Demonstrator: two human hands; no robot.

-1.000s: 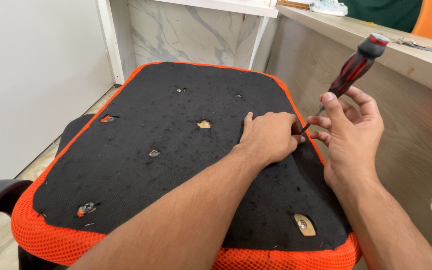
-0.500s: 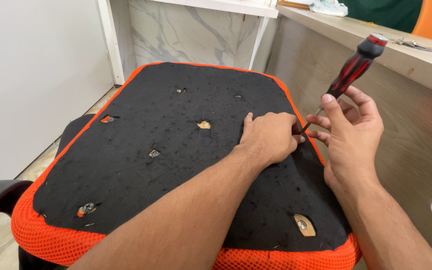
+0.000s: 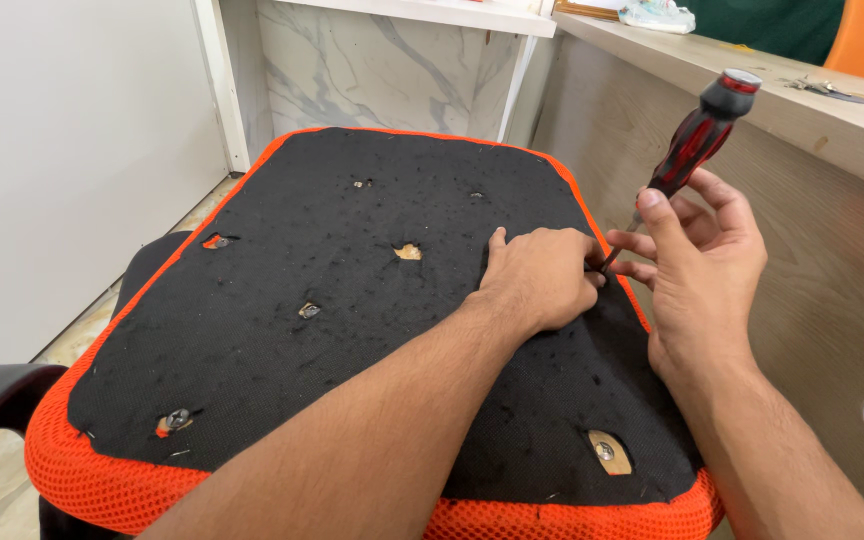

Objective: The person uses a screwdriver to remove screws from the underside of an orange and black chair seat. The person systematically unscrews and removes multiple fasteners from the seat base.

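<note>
The upturned chair seat [image 3: 352,300] is covered underneath in matt black cloth, rough and flecked with lint, torn open at several holes where pale wood and dull metal bolts [image 3: 177,419] show. Its rim is coarse orange mesh fabric [image 3: 102,480]. The screwdriver [image 3: 697,140] has a glossy red-and-black plastic handle and a thin metal shaft. The worktop [image 3: 752,75] is matt, pale wood-grain laminate; the wall panel [image 3: 382,65] looks like smooth marble.

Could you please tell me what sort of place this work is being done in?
Probably an office or shop interior. A wooden counter runs along the right, a marble-patterned wall panel stands behind, and an upturned orange chair seat is being worked on with a screwdriver.
</note>
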